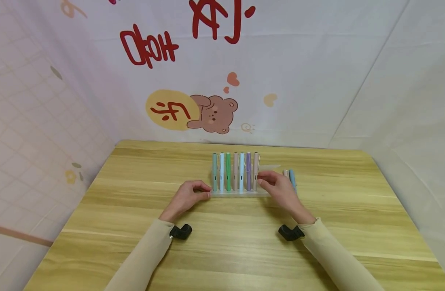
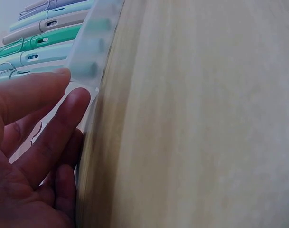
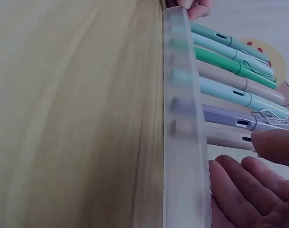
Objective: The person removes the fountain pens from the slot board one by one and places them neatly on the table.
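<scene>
Seven slim pens (image 1: pixel 235 171) stood side by side in a frosted holder (image 1: pixel 240 195), which lay along the bench (image 1: pixel 222 250) between the person's two hands. The left hand (image 1: pixel 187 196) was at the left end of this holder, touching its corner, with a gap between thumb and forefinger; whether it also pinched the corner, I could not tell. The right hand (image 1: pixel 280 190) was at the beige pen (image 1: pixel 256 171), the last of the row. Its thumb tip overlapped this pen in the right wrist view and the other fingers curved loosely, but a real grip could not be confirmed.

In my judgement, the narrow spacing was the main danger. A sideways push from the right thumb could make the beige pen lean on the purple pen (image 1: pixel 248 171). If the left hand slackened under such a push, the holder could slide or turn. Two further pens (image 1: pixel 292 178), just beyond the right hand, could be knocked by it.

The holder seemed to be of matt, milky plastic, a long straight bar, through which the pen ends showed as blurred spots. The barrels were smooth and pastel, with small dark windows and bent-wire clips. The bench showed yellowish, streaky wood grain.
</scene>
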`<state>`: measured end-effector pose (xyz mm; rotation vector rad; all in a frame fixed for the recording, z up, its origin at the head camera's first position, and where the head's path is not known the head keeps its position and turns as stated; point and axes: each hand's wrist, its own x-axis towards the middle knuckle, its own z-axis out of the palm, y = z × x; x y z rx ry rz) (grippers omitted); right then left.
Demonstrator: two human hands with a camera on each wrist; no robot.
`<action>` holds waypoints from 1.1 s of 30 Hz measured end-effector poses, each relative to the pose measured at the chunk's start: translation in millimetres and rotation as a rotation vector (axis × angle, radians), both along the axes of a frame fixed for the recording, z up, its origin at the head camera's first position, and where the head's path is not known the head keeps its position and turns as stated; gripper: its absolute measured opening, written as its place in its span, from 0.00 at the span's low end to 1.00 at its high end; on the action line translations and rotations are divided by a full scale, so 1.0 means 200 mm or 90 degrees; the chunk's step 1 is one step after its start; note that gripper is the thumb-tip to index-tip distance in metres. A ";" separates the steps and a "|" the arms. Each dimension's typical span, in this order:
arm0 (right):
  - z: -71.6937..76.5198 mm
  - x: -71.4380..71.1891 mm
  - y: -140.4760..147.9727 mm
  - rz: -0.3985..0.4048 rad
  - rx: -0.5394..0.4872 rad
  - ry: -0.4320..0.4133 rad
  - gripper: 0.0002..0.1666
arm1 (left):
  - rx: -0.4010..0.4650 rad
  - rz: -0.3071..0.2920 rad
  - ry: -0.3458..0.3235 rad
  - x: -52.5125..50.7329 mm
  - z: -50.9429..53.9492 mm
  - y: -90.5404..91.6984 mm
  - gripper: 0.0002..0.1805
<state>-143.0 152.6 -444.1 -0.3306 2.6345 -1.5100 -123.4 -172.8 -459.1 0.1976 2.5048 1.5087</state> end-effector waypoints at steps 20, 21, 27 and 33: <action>0.00 -0.04 -0.04 -0.029 0.038 -0.013 0.15 | 0.003 0.002 -0.019 0.00 0.02 0.00 0.06; 0.00 -0.04 -0.04 -0.028 0.037 -0.013 0.15 | 0.000 -0.001 -0.018 0.00 0.01 0.00 0.06; -0.01 -0.04 -0.04 -0.030 0.023 -0.001 0.13 | -0.006 -0.005 -0.019 0.00 0.01 0.00 0.06; 0.00 -0.05 -0.04 -0.032 0.010 0.017 0.13 | 0.001 -0.003 -0.013 0.00 0.02 0.00 0.06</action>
